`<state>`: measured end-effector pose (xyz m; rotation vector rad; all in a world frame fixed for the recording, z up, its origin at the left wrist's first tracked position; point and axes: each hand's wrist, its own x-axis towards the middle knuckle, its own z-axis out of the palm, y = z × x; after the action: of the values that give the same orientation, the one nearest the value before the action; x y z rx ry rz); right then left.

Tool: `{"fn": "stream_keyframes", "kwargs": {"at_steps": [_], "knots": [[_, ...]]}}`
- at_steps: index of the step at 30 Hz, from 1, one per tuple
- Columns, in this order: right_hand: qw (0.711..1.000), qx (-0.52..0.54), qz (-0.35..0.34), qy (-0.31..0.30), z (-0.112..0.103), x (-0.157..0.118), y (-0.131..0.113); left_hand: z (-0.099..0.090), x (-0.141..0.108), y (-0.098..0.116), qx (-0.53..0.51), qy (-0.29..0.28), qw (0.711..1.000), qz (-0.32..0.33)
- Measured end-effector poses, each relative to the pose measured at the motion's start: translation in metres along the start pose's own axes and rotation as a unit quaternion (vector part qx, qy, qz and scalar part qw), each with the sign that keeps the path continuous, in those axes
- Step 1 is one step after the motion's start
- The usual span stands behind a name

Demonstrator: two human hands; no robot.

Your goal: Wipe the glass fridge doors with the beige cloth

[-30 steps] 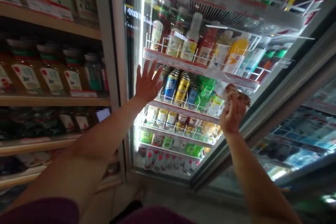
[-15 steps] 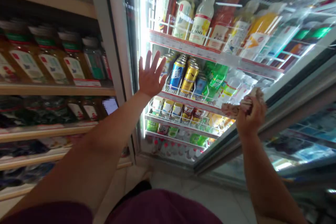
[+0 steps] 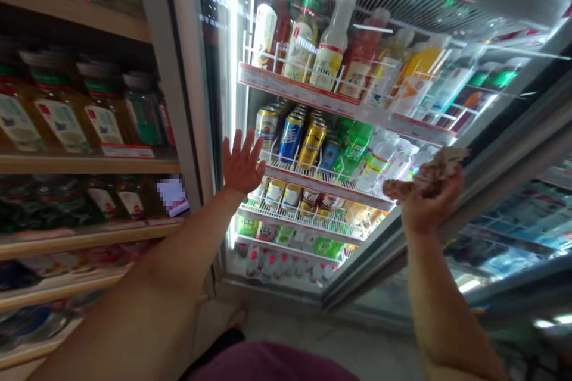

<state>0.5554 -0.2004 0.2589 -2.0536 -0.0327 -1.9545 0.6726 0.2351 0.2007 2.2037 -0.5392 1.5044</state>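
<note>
My left hand [image 3: 243, 165] is raised with its fingers spread in front of the lit drinks fridge, beside the cans on the middle shelf. It holds nothing; its palm seems to rest on the glass door [image 3: 218, 41], though contact is hard to confirm. Bunched in my right hand [image 3: 424, 209] is a crumpled, brownish patterned cloth [image 3: 440, 168]. That hand is at the right side of the glass, close to the metal door frame [image 3: 384, 250]. Behind the glass stand a blue can [image 3: 290, 138], a gold can [image 3: 312, 144] and green bottles [image 3: 354, 141].
Tall juice bottles [image 3: 330, 41] line the fridge's upper shelf. Wooden shelves [image 3: 89, 164] with bottled drinks [image 3: 58, 113] stand on the left. Another glass-fronted fridge section [image 3: 513, 220] is at the right. Pale floor tiles [image 3: 286, 327] lie below.
The view has tilted up, so the fridge shelves sit lower in the picture. My left hand appears lower too. My right hand has shifted slightly rightward with the cloth still in its grip.
</note>
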Motion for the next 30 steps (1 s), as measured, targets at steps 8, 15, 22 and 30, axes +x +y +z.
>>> {"fn": "stream_keyframes", "kwargs": {"at_steps": [8, 15, 22, 30], "knots": [[0.989, 0.020, -0.142, -0.045, -0.007, -0.059, 0.014, -0.003, 0.001, 0.005, -0.022, -0.010, 1.000, -0.013], [0.996, -0.044, -0.054, 0.062, 0.001, 0.000, 0.023, -0.003, 0.002, 0.005, -0.014, -0.008, 1.000, -0.008], [0.970, -0.087, -0.160, -0.163, 0.012, -0.118, -0.010, 0.000, -0.001, 0.002, 0.019, 0.016, 0.999, 0.027], [0.986, -0.108, -0.083, -0.100, 0.041, -0.068, -0.012, 0.000, -0.002, -0.002, -0.008, -0.010, 1.000, 0.009]]}}
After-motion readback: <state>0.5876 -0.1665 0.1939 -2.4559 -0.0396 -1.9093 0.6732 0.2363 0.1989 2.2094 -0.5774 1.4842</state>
